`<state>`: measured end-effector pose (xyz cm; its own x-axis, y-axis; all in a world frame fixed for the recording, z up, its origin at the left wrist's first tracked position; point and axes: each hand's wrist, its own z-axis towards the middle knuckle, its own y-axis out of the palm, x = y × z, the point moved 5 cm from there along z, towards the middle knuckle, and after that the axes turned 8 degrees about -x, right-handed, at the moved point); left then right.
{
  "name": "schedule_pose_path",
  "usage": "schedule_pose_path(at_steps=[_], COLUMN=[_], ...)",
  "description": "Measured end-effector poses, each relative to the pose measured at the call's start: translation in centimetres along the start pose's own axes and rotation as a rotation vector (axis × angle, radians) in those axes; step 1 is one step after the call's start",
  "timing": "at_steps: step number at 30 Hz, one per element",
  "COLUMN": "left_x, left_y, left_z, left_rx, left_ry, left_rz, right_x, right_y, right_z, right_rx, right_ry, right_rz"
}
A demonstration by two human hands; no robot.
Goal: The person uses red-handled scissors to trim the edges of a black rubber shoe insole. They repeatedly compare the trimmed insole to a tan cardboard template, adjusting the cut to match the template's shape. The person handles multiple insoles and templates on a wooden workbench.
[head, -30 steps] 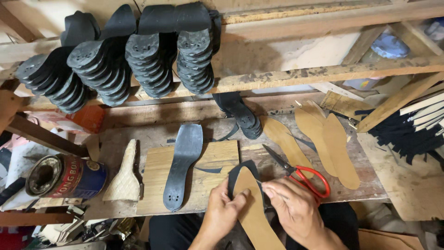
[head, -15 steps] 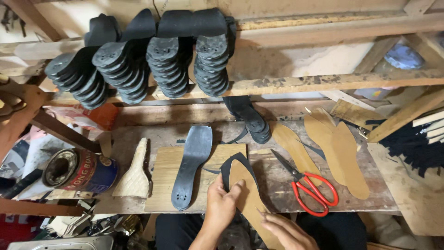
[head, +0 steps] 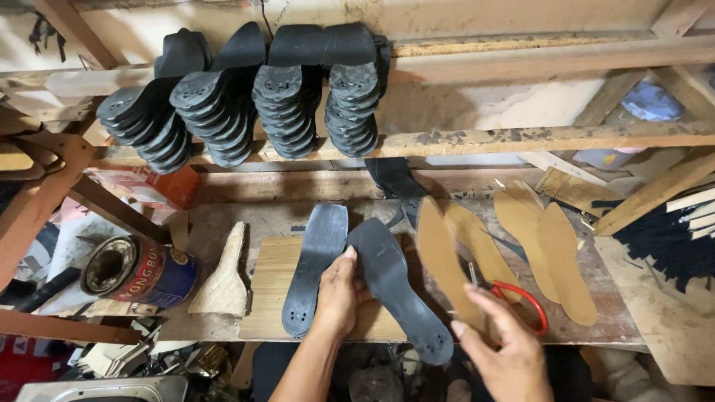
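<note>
From the head view, the left hand (head: 339, 298) pinches a dark sole (head: 398, 286) over the desk (head: 596, 331). The right hand (head: 503, 350) grips a tan insole (head: 441, 260). Red scissors (head: 521, 301) lie just beside it and could nick a finger. I count two dark soles, four tan insoles, one can (head: 138, 269).

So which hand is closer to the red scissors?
Right. The right hand lies over the red scissors, covering part of them; the left hand is farther left, holding a dark sole.
</note>
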<state>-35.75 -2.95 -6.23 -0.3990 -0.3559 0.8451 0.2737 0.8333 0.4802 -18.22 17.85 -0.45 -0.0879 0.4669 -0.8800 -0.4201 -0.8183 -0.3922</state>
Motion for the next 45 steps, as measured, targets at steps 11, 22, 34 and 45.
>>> schedule_pose_path(at_steps=[11,22,34,45], left_x=[2.8,7.6,4.4,-3.7], left_y=[0.6,-3.3,-3.1,6.0], left_z=[2.0,-2.2,-3.9,-5.7], left_rx=[0.167,0.310,0.189,-0.128], left_ry=[0.299,0.292,0.153,-0.121], left_rz=[0.782,1.448,-0.063,-0.597], right_x=[1.7,6.0,2.6,-0.1], right_y=[-2.3,-2.5,0.5,6.1], right_z=[-0.2,-0.8,-1.6,-2.5], right_rx=[0.049,0.026,0.018,-0.095], right_ry=[0.042,0.138,-0.013,-0.309], right_rz=[0.041,0.354,0.167,-0.167])
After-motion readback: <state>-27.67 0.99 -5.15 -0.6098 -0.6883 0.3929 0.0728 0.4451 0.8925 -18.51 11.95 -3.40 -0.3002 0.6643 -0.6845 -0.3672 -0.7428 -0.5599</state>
